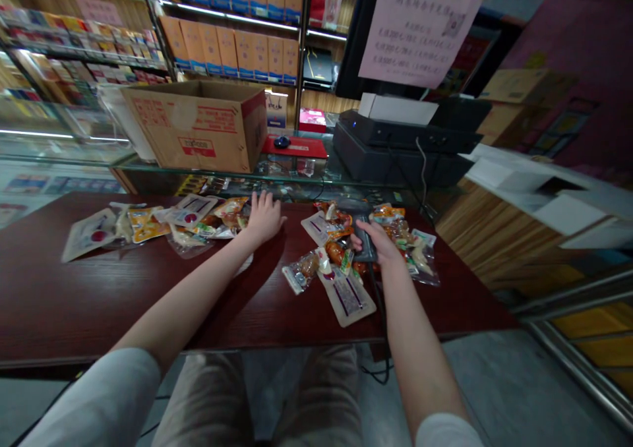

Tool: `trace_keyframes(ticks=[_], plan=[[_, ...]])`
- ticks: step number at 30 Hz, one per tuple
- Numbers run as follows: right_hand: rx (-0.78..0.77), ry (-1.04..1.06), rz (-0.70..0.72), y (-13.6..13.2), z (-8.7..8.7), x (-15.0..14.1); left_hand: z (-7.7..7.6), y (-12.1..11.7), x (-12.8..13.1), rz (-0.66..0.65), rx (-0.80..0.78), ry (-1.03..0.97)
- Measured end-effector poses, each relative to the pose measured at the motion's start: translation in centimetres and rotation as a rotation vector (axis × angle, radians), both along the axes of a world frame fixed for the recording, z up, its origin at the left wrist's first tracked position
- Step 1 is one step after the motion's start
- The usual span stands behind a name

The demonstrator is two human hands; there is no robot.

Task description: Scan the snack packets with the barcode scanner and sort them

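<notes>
My right hand (380,239) is wrapped round a dark handheld barcode scanner (364,241), whose cable runs down past the table's near edge. Under and around it lies a pile of sealed snack packets, among them a brown vacuum-packed snack (337,252), a flat pale pouch (349,295) and a clear-and-orange packet (388,213). My left hand (266,217) rests palm down with fingers apart, beside a left-hand group of packets. That group has an orange packet (146,224), a pale pouch (93,233) and a clear bag (186,239). Whether the left fingertips touch a packet, I cannot tell.
Both groups lie on a dark red wooden table (237,322). Behind it, a glass counter carries an open cardboard box (208,127), a mouse (281,142) on a red mat and a black cash register unit (395,150). Stocked shelves (227,18) stand at the back.
</notes>
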State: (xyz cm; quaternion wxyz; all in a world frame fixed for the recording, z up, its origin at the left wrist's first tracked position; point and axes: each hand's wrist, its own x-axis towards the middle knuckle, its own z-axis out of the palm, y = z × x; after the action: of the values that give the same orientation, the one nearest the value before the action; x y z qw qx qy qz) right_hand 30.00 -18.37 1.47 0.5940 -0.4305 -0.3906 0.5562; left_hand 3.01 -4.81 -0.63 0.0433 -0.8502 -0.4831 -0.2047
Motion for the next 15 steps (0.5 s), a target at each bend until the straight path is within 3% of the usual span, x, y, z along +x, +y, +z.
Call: trace_keyframes(ticks=[4,7,11,15], plan=[[0.012,0.005,0.008,0.0,-0.2,0.2,-1.0,0.6,5.5,-0.216,-0.337,-0.134],[0.01,0.014,0.003,0.1,-0.6,0.4,-1.9,1.1,7.9,-0.221,-0.473,-0.137],[0.01,0.019,-0.013,0.4,-1.3,0.7,-2.5,1.7,8.0,-0.143,-0.459,-0.047],[0.007,-0.014,0.019,0.5,-1.7,0.9,-2.9,2.2,6.3,-0.211,-0.5,-0.134]])
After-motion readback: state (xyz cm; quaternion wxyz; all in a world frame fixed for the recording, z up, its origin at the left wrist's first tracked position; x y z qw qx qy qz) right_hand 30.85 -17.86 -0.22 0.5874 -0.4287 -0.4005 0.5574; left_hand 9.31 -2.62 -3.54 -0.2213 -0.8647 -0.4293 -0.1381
